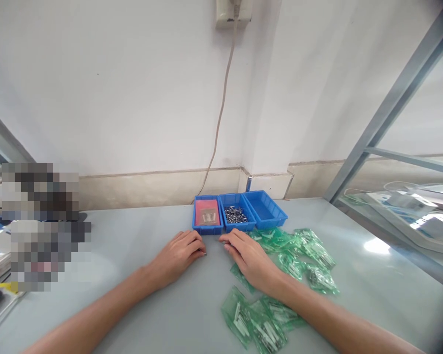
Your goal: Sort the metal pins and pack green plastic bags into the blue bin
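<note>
- Watching from afar through the head view, I see my left hand (182,253) low over the surface (162,314), fingers curled toward the thumb; a tiny dark tip shows at the fingertips, but I cannot tell whether it is gripped.
- My right hand (249,258) faces it across a small gap, fingers bent and thumb tucked under; I cannot tell whether anything is pinched there.
- Just beyond my hands, three blue bins stand side by side. The left bin (207,229) holds a red sheet (206,204) with a clear packet (208,217) on top.
- The middle bin (241,227) carries a heap of small metal pieces (235,215), and the right bin (262,206) sits slightly askew, its blue floor visible.
- Around my right hand and forearm I have green plastic bags (291,265) with pale and metallic pieces inside, some beyond the arm and some nearer me.
- Farther out, a cable (225,88) hangs down the wall (133,98) from a white socket box (223,18), and a grey metal frame (391,103) slants at the right.
</note>
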`<move>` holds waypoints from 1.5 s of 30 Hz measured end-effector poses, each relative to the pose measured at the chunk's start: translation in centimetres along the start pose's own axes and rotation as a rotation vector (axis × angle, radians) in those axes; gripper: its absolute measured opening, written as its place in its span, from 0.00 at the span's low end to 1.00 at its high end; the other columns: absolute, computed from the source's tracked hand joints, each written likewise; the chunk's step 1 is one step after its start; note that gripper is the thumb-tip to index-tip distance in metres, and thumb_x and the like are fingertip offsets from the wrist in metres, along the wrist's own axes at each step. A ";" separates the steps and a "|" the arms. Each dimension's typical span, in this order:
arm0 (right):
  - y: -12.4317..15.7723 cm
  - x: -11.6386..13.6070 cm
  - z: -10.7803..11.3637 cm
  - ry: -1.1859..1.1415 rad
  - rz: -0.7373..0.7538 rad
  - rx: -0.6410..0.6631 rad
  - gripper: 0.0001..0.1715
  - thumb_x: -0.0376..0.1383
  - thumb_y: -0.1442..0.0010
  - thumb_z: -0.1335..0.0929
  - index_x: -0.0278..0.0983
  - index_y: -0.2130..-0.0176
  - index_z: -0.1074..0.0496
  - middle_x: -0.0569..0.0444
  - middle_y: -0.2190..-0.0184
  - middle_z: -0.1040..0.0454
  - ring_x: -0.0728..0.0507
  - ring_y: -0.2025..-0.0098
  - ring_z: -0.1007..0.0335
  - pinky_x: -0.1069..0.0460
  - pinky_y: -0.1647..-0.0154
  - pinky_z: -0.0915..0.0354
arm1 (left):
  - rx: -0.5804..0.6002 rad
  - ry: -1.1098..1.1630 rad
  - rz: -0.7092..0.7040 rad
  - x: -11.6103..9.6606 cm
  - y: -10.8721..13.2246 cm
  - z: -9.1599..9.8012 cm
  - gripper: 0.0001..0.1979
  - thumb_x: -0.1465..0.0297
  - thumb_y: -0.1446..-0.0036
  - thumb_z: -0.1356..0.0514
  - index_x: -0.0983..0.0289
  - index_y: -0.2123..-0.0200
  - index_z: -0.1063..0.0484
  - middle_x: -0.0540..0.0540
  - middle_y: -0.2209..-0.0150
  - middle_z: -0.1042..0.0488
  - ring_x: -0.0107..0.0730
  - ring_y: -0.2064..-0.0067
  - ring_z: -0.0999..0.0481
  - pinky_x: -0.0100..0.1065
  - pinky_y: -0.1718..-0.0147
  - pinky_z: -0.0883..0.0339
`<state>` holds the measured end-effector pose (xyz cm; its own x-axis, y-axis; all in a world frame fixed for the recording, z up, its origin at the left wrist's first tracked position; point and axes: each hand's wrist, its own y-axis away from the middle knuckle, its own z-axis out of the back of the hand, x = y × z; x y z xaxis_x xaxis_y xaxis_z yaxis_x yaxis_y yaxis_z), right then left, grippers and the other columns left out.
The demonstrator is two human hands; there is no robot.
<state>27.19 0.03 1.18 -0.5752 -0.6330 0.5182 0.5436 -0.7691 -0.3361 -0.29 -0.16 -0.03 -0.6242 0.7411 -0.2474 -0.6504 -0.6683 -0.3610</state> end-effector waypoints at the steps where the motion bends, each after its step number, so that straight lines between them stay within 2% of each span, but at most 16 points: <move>1: 0.0 0.0 0.0 0.001 0.003 0.000 0.15 0.33 0.22 0.41 0.42 0.44 0.29 0.48 0.51 0.25 0.38 0.48 0.27 0.42 0.45 0.30 | 0.002 -0.005 0.000 0.0 0.0 0.0 0.07 0.70 0.22 0.47 0.61 0.55 0.29 0.54 0.53 0.25 0.37 0.54 0.26 0.39 0.52 0.35; 4: 0.0 0.3 0.1 -0.030 -0.003 -0.022 0.12 0.32 0.22 0.41 0.42 0.47 0.31 0.50 0.52 0.25 0.39 0.49 0.27 0.44 0.47 0.31 | 0.003 0.008 0.013 -0.1 -0.1 0.1 0.07 0.70 0.22 0.48 0.61 0.55 0.32 0.54 0.54 0.26 0.36 0.55 0.27 0.38 0.54 0.36; 8: 0.0 0.6 0.4 -0.062 -0.085 -0.051 0.06 0.33 0.23 0.39 0.43 0.51 0.33 0.54 0.57 0.24 0.40 0.56 0.27 0.47 0.55 0.32 | -0.014 0.024 0.033 -0.1 -0.1 0.0 0.06 0.70 0.21 0.50 0.61 0.54 0.35 0.53 0.54 0.26 0.36 0.57 0.28 0.38 0.55 0.36; 11: 0.0 0.6 0.5 -0.107 -0.107 -0.067 0.05 0.33 0.24 0.37 0.43 0.53 0.33 0.55 0.59 0.25 0.41 0.58 0.28 0.48 0.56 0.34 | -0.031 0.006 0.028 -0.1 0.0 -0.1 0.06 0.70 0.21 0.50 0.61 0.53 0.34 0.52 0.56 0.26 0.36 0.58 0.29 0.38 0.55 0.36; 18: -0.1 0.4 0.4 -0.168 -0.061 -0.120 0.06 0.31 0.26 0.34 0.43 0.57 0.34 0.55 0.58 0.28 0.42 0.58 0.31 0.49 0.56 0.36 | -0.078 0.002 -0.032 -0.1 0.0 -0.3 0.07 0.70 0.22 0.47 0.61 0.53 0.30 0.53 0.57 0.25 0.35 0.56 0.27 0.36 0.53 0.33; 24: 0.0 0.5 0.4 -0.155 -0.095 -0.098 0.06 0.31 0.26 0.33 0.43 0.56 0.32 0.57 0.59 0.26 0.43 0.57 0.31 0.49 0.55 0.36 | -0.120 -0.044 -0.046 0.4 0.4 -0.6 0.09 0.68 0.22 0.47 0.60 0.52 0.27 0.53 0.59 0.24 0.35 0.58 0.24 0.35 0.57 0.30; 28: 0.1 0.5 0.4 -0.146 -0.095 -0.070 0.06 0.30 0.27 0.33 0.43 0.57 0.31 0.58 0.59 0.26 0.43 0.58 0.30 0.49 0.56 0.36 | -0.179 -0.055 -0.031 0.7 0.5 -0.8 0.10 0.67 0.22 0.47 0.59 0.43 0.30 0.53 0.56 0.23 0.35 0.56 0.22 0.35 0.56 0.28; 31: 0.1 0.8 0.6 -0.131 -0.093 -0.056 0.06 0.31 0.27 0.32 0.43 0.58 0.31 0.57 0.61 0.25 0.43 0.59 0.30 0.50 0.57 0.37 | -0.202 -0.032 -0.023 0.8 0.5 -0.7 0.08 0.67 0.22 0.46 0.59 0.45 0.30 0.52 0.57 0.23 0.34 0.57 0.22 0.34 0.57 0.28; 34: 0.1 1.1 0.7 -0.132 -0.116 -0.053 0.06 0.32 0.27 0.32 0.42 0.59 0.31 0.57 0.62 0.26 0.43 0.60 0.30 0.50 0.58 0.37 | -0.190 -0.010 -0.012 0.8 0.6 -0.7 0.07 0.67 0.22 0.46 0.58 0.48 0.29 0.50 0.59 0.23 0.32 0.58 0.22 0.33 0.57 0.29; 39: 0.1 0.9 0.7 -0.152 -0.129 -0.056 0.06 0.34 0.27 0.31 0.41 0.61 0.30 0.57 0.63 0.27 0.44 0.62 0.30 0.50 0.59 0.37 | -0.163 0.007 0.019 1.3 0.8 -0.9 0.09 0.67 0.22 0.47 0.57 0.45 0.29 0.51 0.55 0.22 0.32 0.57 0.21 0.32 0.56 0.27; 45: -0.2 0.5 0.6 -0.125 -0.137 -0.046 0.08 0.37 0.26 0.32 0.41 0.61 0.31 0.58 0.65 0.26 0.44 0.63 0.30 0.51 0.61 0.39 | -0.169 -0.048 -0.039 1.8 1.0 -1.0 0.12 0.70 0.22 0.48 0.57 0.44 0.27 0.54 0.52 0.20 0.34 0.55 0.20 0.35 0.55 0.27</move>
<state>27.13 -0.14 1.95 -0.5597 -0.5087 0.6542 0.4356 -0.8521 -0.2901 -1.58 0.56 -1.75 -0.6226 0.7594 -0.1889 -0.5947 -0.6160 -0.5166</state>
